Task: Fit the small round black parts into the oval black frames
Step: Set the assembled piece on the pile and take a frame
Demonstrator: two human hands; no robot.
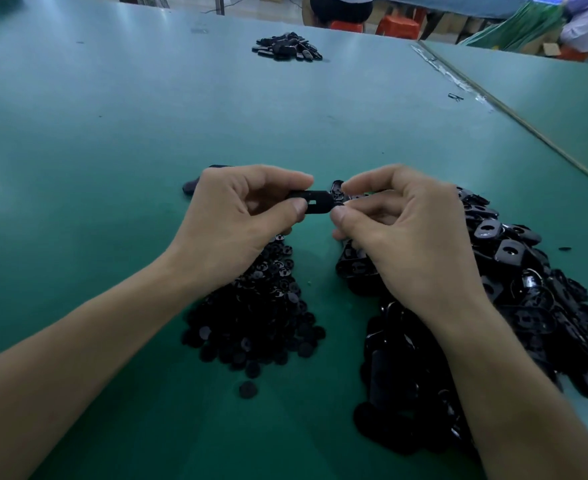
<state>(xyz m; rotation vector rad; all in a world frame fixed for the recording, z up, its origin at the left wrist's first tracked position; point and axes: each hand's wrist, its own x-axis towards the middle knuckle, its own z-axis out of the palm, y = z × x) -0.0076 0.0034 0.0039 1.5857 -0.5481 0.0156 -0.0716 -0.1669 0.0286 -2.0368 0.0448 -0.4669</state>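
Head camera looks down on a green worktop (112, 116). Nearest, at lower centre, one small round part (248, 389) lies alone, just below the pile of small round black parts (261, 317). To the right of it, a bigger heap of oval black frames (514, 289) spreads toward the right edge of the picture. Both bare forearms come in from the bottom corners.

Above the two piles, in the middle of the picture, the hands are close together. The left hand (237, 216) pinches one oval black frame (315, 200) between thumb and forefinger and holds it flat above the worktop. The right hand (399, 230) has thumb and forefinger pressed together, touching the right end of this frame; what is between these fingertips I cannot tell.

Farther, at upper centre, a smaller pile of black pieces (287, 46) lies well apart from the hands. Behind the far edge of the worktop stand red stools (398, 26).
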